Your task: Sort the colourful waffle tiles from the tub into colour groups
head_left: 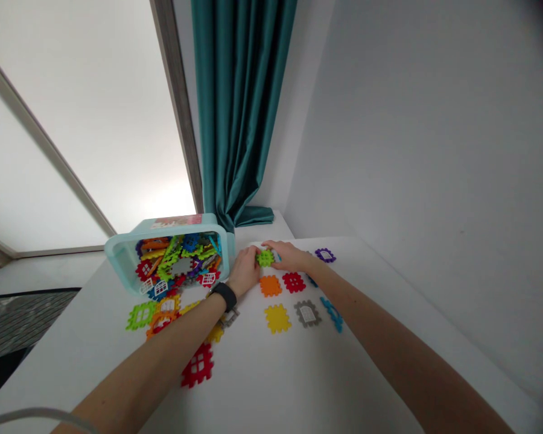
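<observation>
Left hand (243,272) and right hand (290,257) together pinch a green tile (265,258) beyond the orange tile (270,285); seating it likely needs aligned teeth.

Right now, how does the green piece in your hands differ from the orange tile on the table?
The green piece is pinched between the left hand and right hand; the orange tile lies flat on the white table, untouched. One is lime green, the other orange. Both have toothed edges.
</observation>
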Action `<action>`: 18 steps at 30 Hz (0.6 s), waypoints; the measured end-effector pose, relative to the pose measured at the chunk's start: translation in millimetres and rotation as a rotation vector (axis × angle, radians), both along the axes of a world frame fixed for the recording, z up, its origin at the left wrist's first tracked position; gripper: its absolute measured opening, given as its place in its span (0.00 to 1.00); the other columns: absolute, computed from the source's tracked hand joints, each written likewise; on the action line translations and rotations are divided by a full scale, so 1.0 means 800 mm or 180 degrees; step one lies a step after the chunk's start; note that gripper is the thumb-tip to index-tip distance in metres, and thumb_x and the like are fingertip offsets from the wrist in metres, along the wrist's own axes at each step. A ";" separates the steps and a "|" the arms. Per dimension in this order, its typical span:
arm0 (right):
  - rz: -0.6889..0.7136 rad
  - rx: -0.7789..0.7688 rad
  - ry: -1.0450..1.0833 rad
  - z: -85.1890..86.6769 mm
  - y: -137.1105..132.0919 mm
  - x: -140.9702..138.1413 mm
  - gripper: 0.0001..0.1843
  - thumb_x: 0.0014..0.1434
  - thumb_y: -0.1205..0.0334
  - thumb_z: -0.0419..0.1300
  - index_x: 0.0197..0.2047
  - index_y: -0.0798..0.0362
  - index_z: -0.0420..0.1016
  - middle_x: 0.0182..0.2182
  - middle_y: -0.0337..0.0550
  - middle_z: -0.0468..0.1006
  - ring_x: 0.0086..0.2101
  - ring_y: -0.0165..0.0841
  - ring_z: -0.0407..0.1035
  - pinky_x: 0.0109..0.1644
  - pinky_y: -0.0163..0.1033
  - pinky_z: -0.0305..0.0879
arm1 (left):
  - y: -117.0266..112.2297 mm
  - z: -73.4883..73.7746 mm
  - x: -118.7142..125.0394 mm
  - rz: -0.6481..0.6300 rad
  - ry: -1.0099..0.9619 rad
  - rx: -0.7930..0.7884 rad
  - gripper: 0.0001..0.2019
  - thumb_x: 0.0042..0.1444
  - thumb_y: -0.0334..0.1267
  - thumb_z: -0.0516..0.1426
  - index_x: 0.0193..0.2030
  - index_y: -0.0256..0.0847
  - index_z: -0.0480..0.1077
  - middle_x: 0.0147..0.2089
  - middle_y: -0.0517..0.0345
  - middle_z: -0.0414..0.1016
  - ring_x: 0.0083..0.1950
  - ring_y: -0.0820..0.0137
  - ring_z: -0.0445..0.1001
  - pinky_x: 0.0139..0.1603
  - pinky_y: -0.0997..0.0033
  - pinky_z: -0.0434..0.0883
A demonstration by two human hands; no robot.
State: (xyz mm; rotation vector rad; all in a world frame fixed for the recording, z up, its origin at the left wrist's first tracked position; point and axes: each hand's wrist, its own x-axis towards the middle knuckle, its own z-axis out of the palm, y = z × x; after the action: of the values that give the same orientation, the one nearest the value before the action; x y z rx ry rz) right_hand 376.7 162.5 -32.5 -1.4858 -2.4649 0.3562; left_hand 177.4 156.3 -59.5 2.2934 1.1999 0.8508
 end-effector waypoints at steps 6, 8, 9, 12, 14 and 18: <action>0.0058 0.0119 0.0132 0.003 -0.006 0.003 0.41 0.50 0.69 0.65 0.67 0.52 0.62 0.63 0.54 0.69 0.61 0.45 0.64 0.65 0.53 0.59 | -0.014 0.010 -0.002 -0.0082 -0.0111 0.0035 0.23 0.50 0.17 0.51 0.53 0.35 0.65 0.56 0.42 0.70 0.61 0.59 0.67 0.65 0.56 0.65; 0.0069 0.0238 0.0237 0.007 -0.010 0.005 0.40 0.50 0.70 0.64 0.66 0.52 0.63 0.62 0.54 0.69 0.61 0.45 0.64 0.65 0.53 0.59 | -0.021 0.014 -0.002 -0.0149 -0.0175 0.0069 0.24 0.50 0.18 0.51 0.55 0.35 0.64 0.61 0.41 0.66 0.65 0.58 0.64 0.67 0.55 0.62; 0.0082 0.0311 0.0297 0.009 -0.013 0.005 0.38 0.50 0.70 0.64 0.65 0.52 0.64 0.62 0.54 0.70 0.61 0.45 0.64 0.65 0.53 0.59 | -0.026 0.017 -0.003 -0.0196 -0.0236 0.0100 0.25 0.50 0.19 0.52 0.56 0.36 0.64 0.63 0.40 0.64 0.66 0.58 0.62 0.68 0.54 0.61; 0.0089 0.0503 0.0439 0.014 -0.024 0.001 0.32 0.53 0.68 0.62 0.62 0.52 0.68 0.59 0.53 0.73 0.59 0.43 0.66 0.64 0.53 0.61 | -0.040 0.023 -0.004 -0.0349 -0.0534 0.0216 0.23 0.51 0.20 0.52 0.55 0.38 0.65 0.63 0.42 0.65 0.66 0.58 0.63 0.69 0.50 0.61; 0.0048 0.0599 0.0503 0.016 -0.034 -0.006 0.26 0.56 0.68 0.61 0.59 0.52 0.70 0.56 0.51 0.76 0.56 0.42 0.68 0.62 0.52 0.62 | -0.048 0.028 -0.009 -0.0403 -0.0736 0.0269 0.22 0.51 0.21 0.52 0.53 0.39 0.66 0.58 0.45 0.69 0.63 0.59 0.66 0.67 0.50 0.62; 0.0000 0.0736 0.0639 0.018 -0.057 -0.022 0.19 0.59 0.69 0.58 0.54 0.51 0.74 0.51 0.49 0.79 0.52 0.41 0.71 0.60 0.51 0.64 | -0.061 0.037 -0.028 -0.0450 -0.1020 0.0247 0.18 0.52 0.21 0.52 0.47 0.41 0.68 0.53 0.49 0.71 0.58 0.62 0.70 0.63 0.55 0.68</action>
State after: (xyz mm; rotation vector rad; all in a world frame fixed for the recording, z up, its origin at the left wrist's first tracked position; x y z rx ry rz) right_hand 359.4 117.1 -17.8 -1.2897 -2.2619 0.2007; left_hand 154.7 107.5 -29.7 2.1645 0.8692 1.1740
